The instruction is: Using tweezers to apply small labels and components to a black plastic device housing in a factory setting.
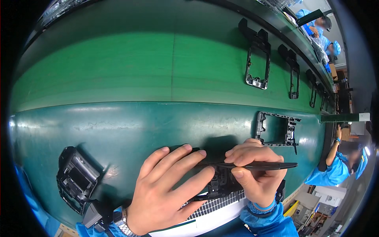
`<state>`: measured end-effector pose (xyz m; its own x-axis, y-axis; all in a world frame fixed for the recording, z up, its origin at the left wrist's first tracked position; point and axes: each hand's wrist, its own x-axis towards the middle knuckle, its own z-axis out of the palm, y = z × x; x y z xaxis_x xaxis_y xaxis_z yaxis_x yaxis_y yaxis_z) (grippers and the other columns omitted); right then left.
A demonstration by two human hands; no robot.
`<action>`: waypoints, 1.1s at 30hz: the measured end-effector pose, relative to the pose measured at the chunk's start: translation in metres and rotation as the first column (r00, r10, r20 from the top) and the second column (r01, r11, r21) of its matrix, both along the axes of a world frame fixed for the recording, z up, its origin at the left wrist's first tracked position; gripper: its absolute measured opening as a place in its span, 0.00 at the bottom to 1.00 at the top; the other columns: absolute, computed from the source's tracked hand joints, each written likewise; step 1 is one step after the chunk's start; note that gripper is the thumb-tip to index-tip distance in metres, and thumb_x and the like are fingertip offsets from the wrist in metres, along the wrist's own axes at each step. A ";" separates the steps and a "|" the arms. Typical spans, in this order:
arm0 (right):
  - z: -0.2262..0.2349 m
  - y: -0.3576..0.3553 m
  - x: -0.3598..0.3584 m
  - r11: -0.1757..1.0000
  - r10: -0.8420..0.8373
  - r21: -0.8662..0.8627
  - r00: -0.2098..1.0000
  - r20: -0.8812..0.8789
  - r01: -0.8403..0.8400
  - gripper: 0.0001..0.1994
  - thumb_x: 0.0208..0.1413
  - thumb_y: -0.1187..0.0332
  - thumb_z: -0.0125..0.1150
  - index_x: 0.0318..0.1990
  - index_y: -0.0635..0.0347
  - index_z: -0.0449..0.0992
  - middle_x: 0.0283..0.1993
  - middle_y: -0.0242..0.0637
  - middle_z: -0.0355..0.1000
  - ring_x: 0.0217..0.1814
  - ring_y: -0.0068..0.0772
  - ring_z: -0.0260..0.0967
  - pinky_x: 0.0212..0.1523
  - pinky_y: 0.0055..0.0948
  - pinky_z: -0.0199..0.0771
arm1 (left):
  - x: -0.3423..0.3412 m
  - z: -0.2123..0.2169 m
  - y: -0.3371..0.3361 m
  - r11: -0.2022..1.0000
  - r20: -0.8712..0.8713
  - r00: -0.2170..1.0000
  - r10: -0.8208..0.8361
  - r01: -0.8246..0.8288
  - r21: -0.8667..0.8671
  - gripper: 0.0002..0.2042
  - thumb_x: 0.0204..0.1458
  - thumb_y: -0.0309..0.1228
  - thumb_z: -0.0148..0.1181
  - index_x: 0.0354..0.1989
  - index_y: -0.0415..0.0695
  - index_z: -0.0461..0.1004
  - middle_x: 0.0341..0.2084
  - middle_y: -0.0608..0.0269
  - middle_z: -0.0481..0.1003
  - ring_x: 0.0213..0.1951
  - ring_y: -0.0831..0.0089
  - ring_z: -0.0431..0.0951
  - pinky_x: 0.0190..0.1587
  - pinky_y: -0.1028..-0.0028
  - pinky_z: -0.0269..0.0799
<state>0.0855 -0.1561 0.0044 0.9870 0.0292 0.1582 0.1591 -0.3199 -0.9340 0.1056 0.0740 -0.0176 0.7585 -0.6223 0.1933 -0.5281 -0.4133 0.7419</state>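
Observation:
My right hand [258, 170] is closed in a pinch round a slim black tweezers-like tool [272, 166]. The tool lies nearly level, its narrow end pointing left over a black moulded plastic part [223, 183]. Spread across the left side of that part is my left hand [169, 189]. Its index fingertip touches the part close to the tool's tip, and the thumb lies along the lower edge. My fingers hide much of the part. Under it lies a white sheet with a black grid [215, 209].
A black rectangular frame [258, 134] lies beyond my right hand. At left on the green bench [130, 130] stands a black housing [79, 177]. More black frames [258, 75] line the green belt [102, 67]. A co-worker in blue [335, 170] is at far right, others behind.

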 end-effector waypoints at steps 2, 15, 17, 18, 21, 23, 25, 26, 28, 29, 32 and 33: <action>0.002 -0.001 0.000 1.000 -0.001 -0.014 1.000 0.006 0.002 0.11 0.48 0.78 0.75 0.38 0.63 0.79 0.36 0.42 0.83 0.43 0.41 0.82 0.51 0.38 0.73 | 0.001 0.002 -0.002 1.000 0.003 1.000 -0.008 0.008 0.012 0.26 0.45 0.46 0.74 0.53 0.50 0.79 0.57 0.55 0.76 0.61 0.52 0.74 0.66 0.52 0.60; 0.003 0.004 0.000 1.000 -0.019 -0.024 1.000 0.004 0.019 0.10 0.47 0.78 0.76 0.36 0.63 0.81 0.36 0.41 0.83 0.44 0.40 0.82 0.52 0.37 0.74 | 0.001 0.005 0.001 0.998 0.017 1.000 -0.024 0.023 0.053 0.27 0.46 0.48 0.73 0.54 0.51 0.80 0.58 0.55 0.75 0.62 0.53 0.73 0.66 0.50 0.61; 0.001 0.004 0.000 1.000 -0.015 -0.019 1.000 -0.001 0.015 0.10 0.47 0.77 0.76 0.36 0.63 0.81 0.36 0.41 0.83 0.44 0.40 0.82 0.52 0.37 0.74 | 0.001 0.004 0.002 0.998 0.009 1.000 -0.025 0.025 0.060 0.27 0.45 0.48 0.73 0.54 0.51 0.80 0.58 0.55 0.75 0.62 0.53 0.73 0.66 0.50 0.61; -0.001 0.004 0.001 1.000 -0.013 -0.019 1.000 -0.008 0.013 0.10 0.47 0.77 0.76 0.36 0.63 0.81 0.36 0.41 0.83 0.44 0.40 0.82 0.52 0.37 0.74 | 0.001 0.003 0.003 0.998 0.000 1.000 -0.028 0.028 0.063 0.27 0.45 0.48 0.73 0.54 0.51 0.80 0.58 0.55 0.75 0.62 0.53 0.73 0.66 0.51 0.61; 0.001 0.007 -0.001 1.000 -0.025 -0.016 1.000 0.014 0.025 0.09 0.48 0.77 0.76 0.36 0.63 0.81 0.36 0.41 0.83 0.44 0.40 0.82 0.53 0.37 0.73 | 0.002 0.008 0.005 0.998 -0.001 1.000 -0.027 0.027 0.051 0.27 0.45 0.47 0.74 0.53 0.50 0.80 0.57 0.55 0.76 0.62 0.53 0.73 0.66 0.51 0.60; -0.001 0.007 -0.001 0.999 -0.034 -0.004 0.999 0.011 0.034 0.09 0.48 0.77 0.76 0.37 0.63 0.81 0.36 0.41 0.83 0.44 0.40 0.82 0.53 0.37 0.73 | 0.003 0.005 0.005 0.999 -0.007 1.000 -0.022 0.022 0.034 0.26 0.44 0.46 0.75 0.52 0.50 0.80 0.57 0.55 0.76 0.62 0.53 0.74 0.66 0.51 0.60; -0.002 0.007 -0.001 0.999 -0.044 0.009 0.999 0.009 0.044 0.09 0.48 0.77 0.75 0.37 0.63 0.81 0.36 0.40 0.83 0.44 0.39 0.82 0.53 0.37 0.73 | 0.003 0.005 0.005 1.000 -0.012 1.000 -0.017 0.018 0.019 0.26 0.43 0.45 0.76 0.51 0.49 0.80 0.56 0.55 0.77 0.62 0.53 0.74 0.66 0.51 0.60; -0.003 0.006 -0.002 0.999 -0.038 0.005 0.999 0.010 0.038 0.09 0.49 0.77 0.75 0.37 0.63 0.82 0.37 0.40 0.83 0.44 0.39 0.82 0.53 0.37 0.73 | 0.003 0.005 0.005 1.000 -0.029 1.000 -0.009 0.009 0.013 0.26 0.42 0.43 0.75 0.53 0.51 0.80 0.57 0.57 0.76 0.62 0.54 0.73 0.66 0.52 0.61; -0.004 0.006 -0.002 0.999 -0.033 0.004 0.999 0.013 0.033 0.09 0.49 0.76 0.75 0.37 0.62 0.82 0.37 0.40 0.83 0.44 0.39 0.82 0.54 0.37 0.73 | 0.002 0.005 0.005 1.000 -0.042 0.999 -0.001 0.001 0.012 0.27 0.41 0.41 0.74 0.54 0.53 0.79 0.58 0.58 0.75 0.62 0.56 0.73 0.66 0.53 0.61; -0.005 0.006 -0.001 1.000 -0.027 0.006 1.000 0.008 0.027 0.09 0.49 0.76 0.75 0.37 0.62 0.82 0.37 0.40 0.83 0.44 0.39 0.82 0.54 0.37 0.73 | 0.001 0.005 0.005 1.000 -0.042 0.999 0.007 -0.006 0.015 0.27 0.42 0.42 0.73 0.55 0.53 0.79 0.58 0.58 0.75 0.62 0.56 0.73 0.66 0.53 0.61; -0.005 0.006 -0.002 1.000 -0.026 0.012 1.000 0.001 0.026 0.09 0.49 0.76 0.75 0.37 0.62 0.82 0.37 0.41 0.83 0.44 0.39 0.82 0.54 0.37 0.73 | 0.001 0.004 0.003 1.000 -0.033 0.999 0.008 -0.007 0.022 0.28 0.42 0.43 0.73 0.55 0.53 0.79 0.58 0.58 0.75 0.61 0.56 0.73 0.66 0.53 0.61; -0.005 0.005 -0.002 0.999 -0.028 0.017 1.000 -0.004 0.028 0.09 0.49 0.76 0.75 0.37 0.62 0.82 0.38 0.41 0.83 0.44 0.39 0.82 0.54 0.37 0.72 | 0.001 0.004 0.003 1.000 -0.026 1.000 0.004 -0.004 0.027 0.28 0.43 0.43 0.72 0.56 0.53 0.79 0.58 0.58 0.75 0.61 0.56 0.73 0.66 0.53 0.61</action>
